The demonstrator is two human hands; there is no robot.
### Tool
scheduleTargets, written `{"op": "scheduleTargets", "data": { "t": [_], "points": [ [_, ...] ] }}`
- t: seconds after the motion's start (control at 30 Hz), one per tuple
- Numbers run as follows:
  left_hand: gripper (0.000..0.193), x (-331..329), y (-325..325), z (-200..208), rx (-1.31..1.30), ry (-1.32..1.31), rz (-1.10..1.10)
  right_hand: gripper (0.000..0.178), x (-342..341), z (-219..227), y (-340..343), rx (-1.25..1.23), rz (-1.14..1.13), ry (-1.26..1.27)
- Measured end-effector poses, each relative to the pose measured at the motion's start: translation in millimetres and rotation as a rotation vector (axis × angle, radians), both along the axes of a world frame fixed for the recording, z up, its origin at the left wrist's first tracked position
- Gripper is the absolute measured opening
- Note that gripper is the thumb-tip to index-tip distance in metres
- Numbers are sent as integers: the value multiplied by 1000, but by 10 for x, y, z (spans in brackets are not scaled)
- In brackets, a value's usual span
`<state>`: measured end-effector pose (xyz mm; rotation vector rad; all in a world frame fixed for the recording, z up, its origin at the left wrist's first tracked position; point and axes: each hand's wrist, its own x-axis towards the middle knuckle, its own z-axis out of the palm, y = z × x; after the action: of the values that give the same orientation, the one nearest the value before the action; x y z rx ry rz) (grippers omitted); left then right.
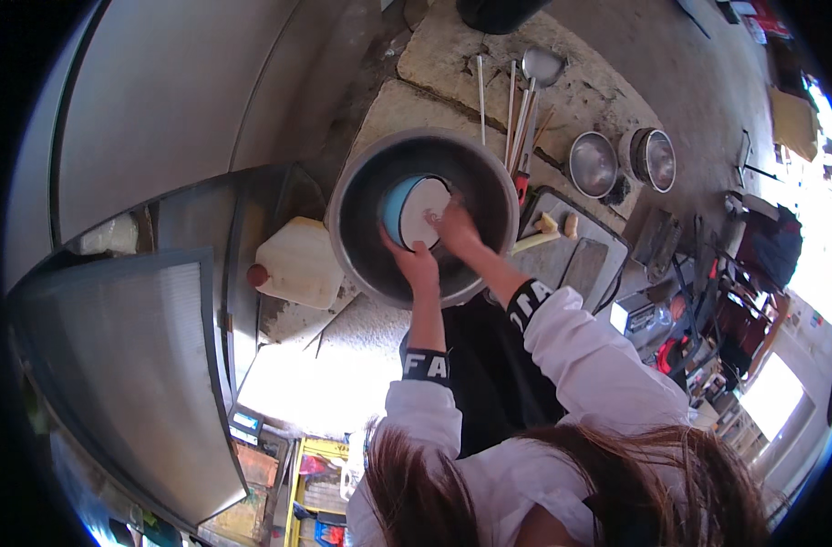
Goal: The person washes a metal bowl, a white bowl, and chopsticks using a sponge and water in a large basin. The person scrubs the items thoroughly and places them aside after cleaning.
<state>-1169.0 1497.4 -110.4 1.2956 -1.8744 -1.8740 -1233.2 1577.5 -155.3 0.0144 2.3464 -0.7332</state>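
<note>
A bowl (424, 205), blue outside and white inside, is held tilted within a wide grey metal basin (349, 246). My left hand (418, 266) grips the bowl's near rim, with the thumb over the edge and the fingers beneath. Against the right part of the bowl's white inside, my right hand (456, 228) is pressed with bunched fingers. Whatever those fingers may hold is hidden. The dark bottom of the basin lies under the bowl.
Left of the basin lies a pale plastic jug (299, 262) with a red-brown cap. A metal ladle (543, 67) and several sticks lie beyond it. At the right are a metal bowl (594, 165), a grey tray (562, 260) with yellowish pieces, and a red-handled tool (521, 187).
</note>
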Motion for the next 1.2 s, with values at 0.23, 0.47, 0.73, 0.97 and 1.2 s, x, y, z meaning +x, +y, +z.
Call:
{"op": "scheduleTargets", "data": {
  "t": [0.23,0.47,0.73,0.97,1.2],
  "points": [
    [75,-171,158,62,-53,128,5,62,270,-192,39,70,-115,114],
    [75,33,22,99,-109,39,-5,63,-183,276,-33,-8,7,-42],
    [74,143,32,1,-1,-9,71,68,-417,540,-163,118,182,-269],
    [72,63,165,-18,4,16,148,68,-68,320,-109,90,39,-98],
    [71,-114,330,-8,-42,52,191,64,22,-22,101,-24,38,130]
  ]
}}
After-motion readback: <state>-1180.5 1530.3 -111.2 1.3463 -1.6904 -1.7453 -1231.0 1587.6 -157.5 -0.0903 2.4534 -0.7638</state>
